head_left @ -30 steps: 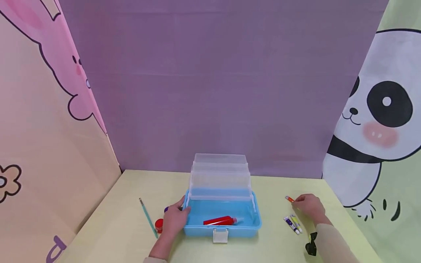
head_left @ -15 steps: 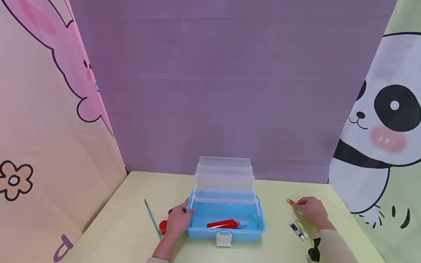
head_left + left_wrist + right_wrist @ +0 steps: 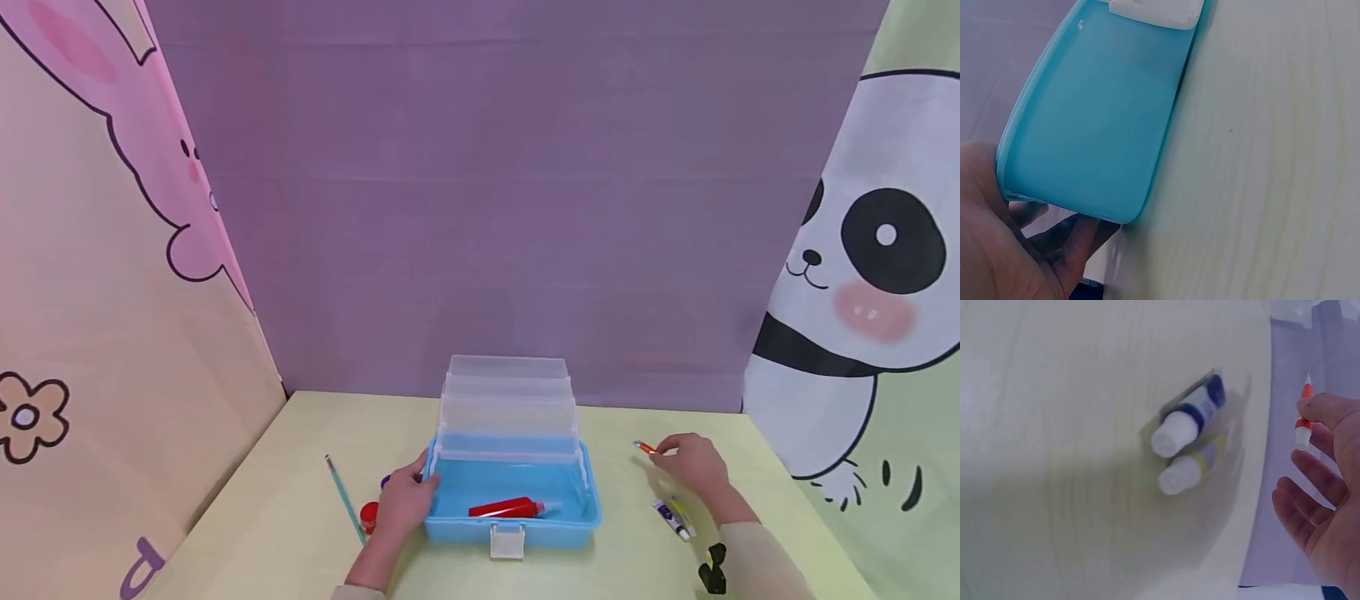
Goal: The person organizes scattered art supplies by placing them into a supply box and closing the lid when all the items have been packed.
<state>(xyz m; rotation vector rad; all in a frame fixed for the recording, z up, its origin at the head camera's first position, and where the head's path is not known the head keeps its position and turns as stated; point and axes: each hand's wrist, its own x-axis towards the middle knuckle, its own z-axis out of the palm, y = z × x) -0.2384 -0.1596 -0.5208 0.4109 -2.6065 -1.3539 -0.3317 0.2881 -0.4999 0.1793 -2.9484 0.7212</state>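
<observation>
Small orange tube point(image 3: 645, 448) pinched at its cap end by thumb and fingertip of the right hand point(image 3: 693, 468), lifted clear of the surface point(image 3: 300, 517), nozzle pointing away toward the box; remaining fingers point(image 3: 1310, 509) spread loose beneath, touching nothing. Held by one end, probably for easy carrying. Directly under the wrist, blue tube point(image 3: 1190, 415) and yellow tube point(image 3: 1191, 467) side by side, touching. Between the hands, open blue box point(image 3: 513, 500) with clear tiers folded back, red tube point(image 3: 506, 507) inside. Left hand point(image 3: 405, 500) wrapped round the box's left corner, likely steadying it. Beyond: red cap point(image 3: 367, 514), pencil point(image 3: 341, 498).
</observation>
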